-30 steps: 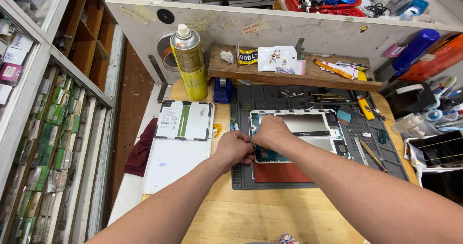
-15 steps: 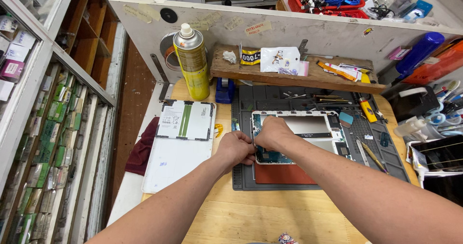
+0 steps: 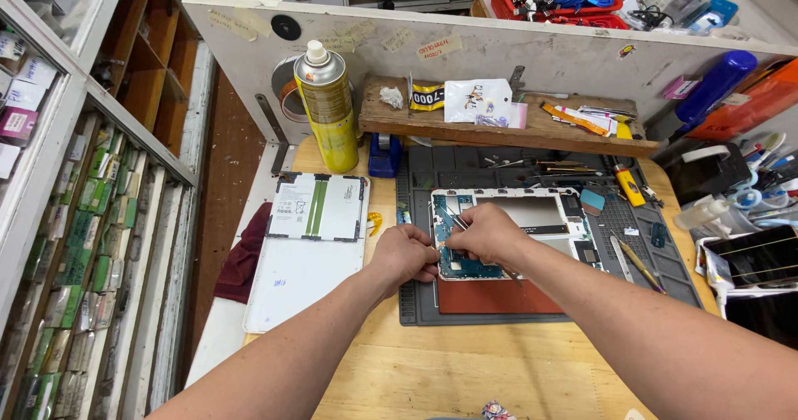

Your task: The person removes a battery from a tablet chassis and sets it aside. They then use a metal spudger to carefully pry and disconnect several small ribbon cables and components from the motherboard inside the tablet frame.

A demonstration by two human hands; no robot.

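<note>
Both forearms enter from the near edge of the wooden bench and converge over the opened tablet, which lies face down on the dark work mat, its back removed and its inner frame and blue-green circuit board exposed.

The left hand rests knuckles up at the tablet's left edge, fingers curled under and pressed against the frame. Whether it pinches anything there cannot be told; the fingertips are hidden.

The right hand lies just beside the left, wrist bent inward, fingers closed around thin metal tweezers whose tips point toward the upper left corner of the board.

Left of the grip, well apart, a flat white back cover lies on the bench, with a white battery pack resting over its far end. A small yellow item sits between that pack and the mat.

Right of the grip, on the mat, lie a pen-like tool and a yellow-handled tool.

Beyond the grip stand a blue tape dispenser, a yellow spray can and a low wooden shelf against the pale partition.
</note>
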